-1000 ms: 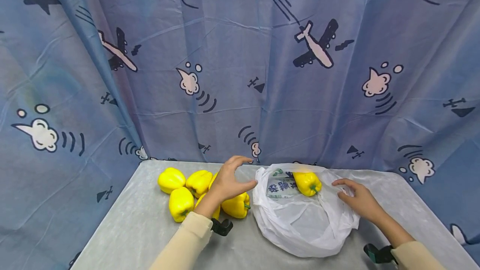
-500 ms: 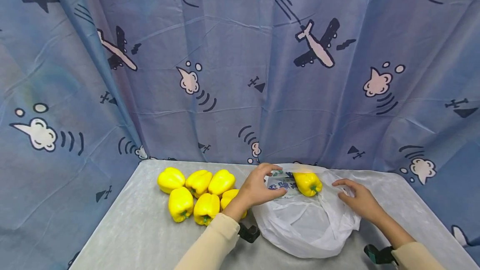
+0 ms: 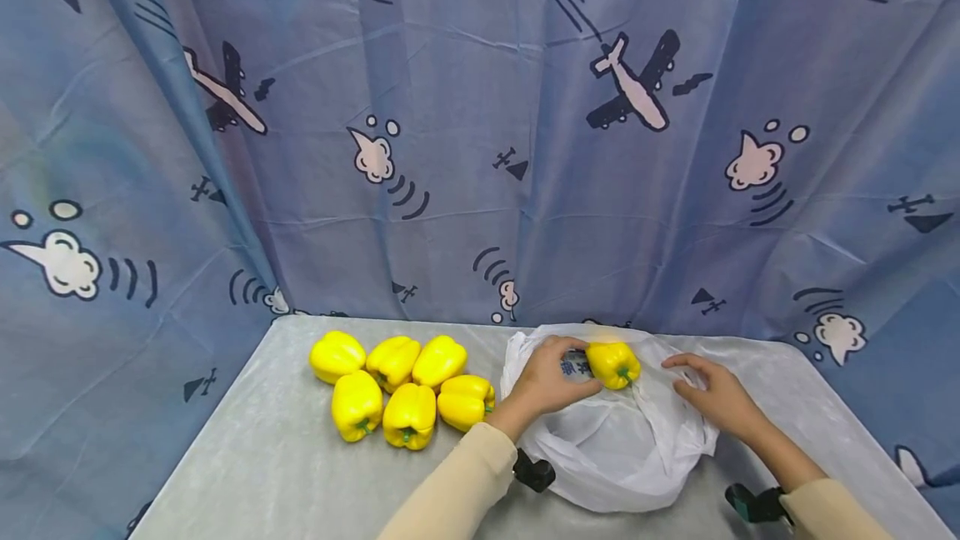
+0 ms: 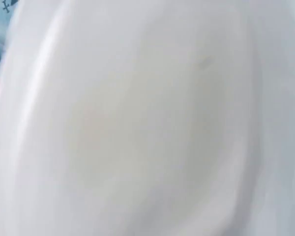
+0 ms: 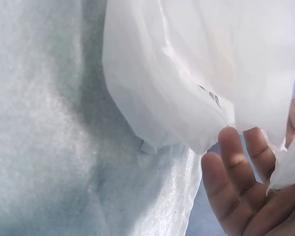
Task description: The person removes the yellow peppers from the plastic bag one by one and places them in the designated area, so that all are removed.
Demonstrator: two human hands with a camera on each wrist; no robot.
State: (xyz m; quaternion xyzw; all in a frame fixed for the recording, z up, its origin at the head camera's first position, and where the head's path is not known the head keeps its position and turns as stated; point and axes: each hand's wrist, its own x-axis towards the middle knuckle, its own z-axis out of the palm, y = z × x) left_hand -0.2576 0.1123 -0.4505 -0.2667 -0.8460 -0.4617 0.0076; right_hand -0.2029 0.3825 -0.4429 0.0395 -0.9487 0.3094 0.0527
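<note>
My left hand reaches over the left side of a white plastic bag. Its thumb and fingers are spread at the left side of a yellow bell pepper in the bag's mouth; I cannot tell whether they touch it. On the bag's right side, my right hand keeps thumb and forefinger apart against the plastic. The right wrist view shows its loosely bent fingers at the bag, with a flap of plastic over part of the hand. Blurred white plastic fills most of the left wrist view.
Several more yellow bell peppers lie grouped left of the bag on a grey-covered table. A blue patterned curtain hangs behind the table. Dark wrist-worn devices show at the left wrist and the right wrist.
My left hand has moved right, from above the grouped peppers to the pepper in the bag's mouth. The right hand has stayed at the bag's right side.
</note>
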